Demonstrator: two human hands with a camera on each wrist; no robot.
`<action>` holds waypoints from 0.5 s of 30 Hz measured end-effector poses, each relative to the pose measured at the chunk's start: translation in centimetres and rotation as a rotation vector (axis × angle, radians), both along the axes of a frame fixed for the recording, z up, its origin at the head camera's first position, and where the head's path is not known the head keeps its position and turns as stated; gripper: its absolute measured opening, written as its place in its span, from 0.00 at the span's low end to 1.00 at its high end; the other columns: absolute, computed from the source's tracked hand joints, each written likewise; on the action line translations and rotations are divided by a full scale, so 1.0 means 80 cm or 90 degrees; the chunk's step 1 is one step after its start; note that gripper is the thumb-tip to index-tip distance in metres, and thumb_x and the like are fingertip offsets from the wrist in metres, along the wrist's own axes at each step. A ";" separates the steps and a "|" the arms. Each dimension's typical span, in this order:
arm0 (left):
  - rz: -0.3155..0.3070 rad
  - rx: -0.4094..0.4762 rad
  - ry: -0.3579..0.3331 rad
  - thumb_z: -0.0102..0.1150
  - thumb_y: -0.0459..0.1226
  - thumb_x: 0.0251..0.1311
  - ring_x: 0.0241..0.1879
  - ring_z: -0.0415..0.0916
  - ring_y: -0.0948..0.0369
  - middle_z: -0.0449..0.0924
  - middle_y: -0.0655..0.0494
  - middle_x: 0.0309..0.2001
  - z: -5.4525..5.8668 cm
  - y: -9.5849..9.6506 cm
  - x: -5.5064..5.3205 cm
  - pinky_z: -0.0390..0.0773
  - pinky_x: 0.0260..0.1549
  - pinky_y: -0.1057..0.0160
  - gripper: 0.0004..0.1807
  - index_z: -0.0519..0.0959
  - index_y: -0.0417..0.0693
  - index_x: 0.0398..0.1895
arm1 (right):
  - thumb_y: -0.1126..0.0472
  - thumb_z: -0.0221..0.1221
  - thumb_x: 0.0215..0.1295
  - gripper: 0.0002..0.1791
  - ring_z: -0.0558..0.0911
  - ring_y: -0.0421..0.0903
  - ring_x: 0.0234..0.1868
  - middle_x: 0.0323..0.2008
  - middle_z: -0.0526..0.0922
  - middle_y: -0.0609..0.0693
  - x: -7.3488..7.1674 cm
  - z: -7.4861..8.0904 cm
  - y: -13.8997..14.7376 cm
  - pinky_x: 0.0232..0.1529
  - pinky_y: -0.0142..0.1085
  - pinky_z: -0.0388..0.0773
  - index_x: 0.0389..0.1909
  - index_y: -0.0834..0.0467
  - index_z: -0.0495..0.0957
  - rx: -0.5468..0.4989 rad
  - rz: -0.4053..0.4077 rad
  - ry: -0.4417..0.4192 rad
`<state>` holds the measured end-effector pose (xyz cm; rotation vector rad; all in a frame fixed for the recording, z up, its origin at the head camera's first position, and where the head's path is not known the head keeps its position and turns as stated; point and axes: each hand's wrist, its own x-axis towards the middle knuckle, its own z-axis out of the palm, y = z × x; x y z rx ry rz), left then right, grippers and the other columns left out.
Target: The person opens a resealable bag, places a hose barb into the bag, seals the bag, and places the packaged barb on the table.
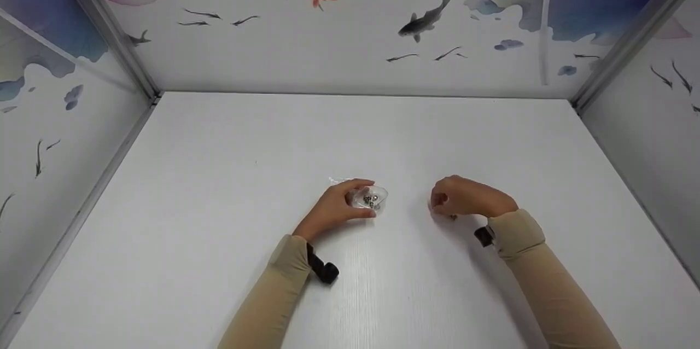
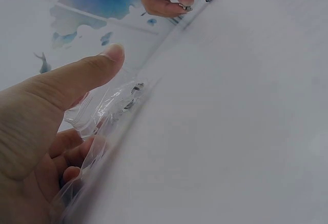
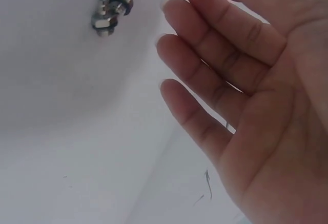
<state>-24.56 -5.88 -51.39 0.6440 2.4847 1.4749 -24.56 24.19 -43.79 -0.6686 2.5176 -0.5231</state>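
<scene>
The clear plastic bag (image 1: 382,194), metal fittings (image 1: 370,200) inside, sat in the left hand's (image 1: 330,206) curled grip; its mouth was best held wide. The right hand (image 1: 466,197), near loose fittings (image 3: 106,20), apparently pinched a small piece (image 2: 185,7), which called for steadiness.

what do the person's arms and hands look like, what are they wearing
The left sleeve and the right sleeve are long, plain khaki-tan, bunched near the wrists. A small black device sits at the left wrist, and a second black device at the right. The left hand and right hand wear no gloves.
</scene>
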 end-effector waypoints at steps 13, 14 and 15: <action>-0.006 -0.002 -0.010 0.74 0.49 0.47 0.32 0.64 0.63 0.77 0.59 0.50 0.000 -0.001 0.001 0.66 0.35 0.64 0.35 0.74 0.59 0.62 | 0.63 0.59 0.62 0.04 0.77 0.44 0.41 0.35 0.82 0.45 -0.006 0.008 -0.023 0.43 0.39 0.76 0.34 0.53 0.83 0.009 0.043 0.089; -0.006 -0.003 -0.009 0.74 0.49 0.47 0.32 0.64 0.63 0.77 0.59 0.50 0.000 -0.001 0.001 0.66 0.35 0.65 0.35 0.74 0.59 0.62 | 0.63 0.59 0.62 0.04 0.77 0.44 0.41 0.35 0.82 0.45 -0.006 0.009 -0.025 0.44 0.39 0.76 0.34 0.53 0.83 0.007 0.043 0.092; -0.005 -0.003 -0.010 0.74 0.49 0.47 0.33 0.64 0.63 0.77 0.60 0.51 0.000 0.000 0.001 0.66 0.35 0.65 0.35 0.74 0.59 0.62 | 0.63 0.59 0.62 0.04 0.77 0.44 0.41 0.35 0.82 0.45 -0.006 0.010 -0.027 0.44 0.40 0.76 0.34 0.54 0.83 0.006 0.044 0.095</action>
